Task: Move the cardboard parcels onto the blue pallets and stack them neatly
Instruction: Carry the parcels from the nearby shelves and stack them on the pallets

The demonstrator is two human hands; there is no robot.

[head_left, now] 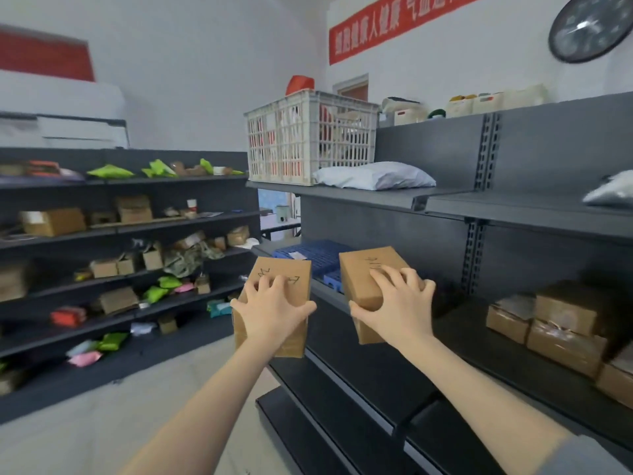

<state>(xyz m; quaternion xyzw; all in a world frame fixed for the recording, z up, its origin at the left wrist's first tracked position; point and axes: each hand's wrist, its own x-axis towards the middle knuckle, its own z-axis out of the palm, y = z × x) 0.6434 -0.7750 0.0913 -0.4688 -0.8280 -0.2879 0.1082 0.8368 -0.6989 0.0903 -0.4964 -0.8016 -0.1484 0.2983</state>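
Note:
I carry two brown cardboard parcels in front of me, one in each hand. My left hand point(272, 308) grips the left parcel point(289, 269) from above, its top marked with black pen. My right hand point(397, 303) clamps the right parcel point(363, 265) the same way. Just beyond both parcels lies a blue pallet point(315, 255) on a dark shelf of the rack at the right. The parcels are held in the air, short of the pallet.
The dark metal rack point(513, 214) at the right carries a white crate point(308, 145), a white poly bag point(373, 176) and several stacked cardboard boxes point(561, 323). Another rack point(113, 234) at the left holds mixed boxes and bright bags. Grey floor point(102, 423) lies between them.

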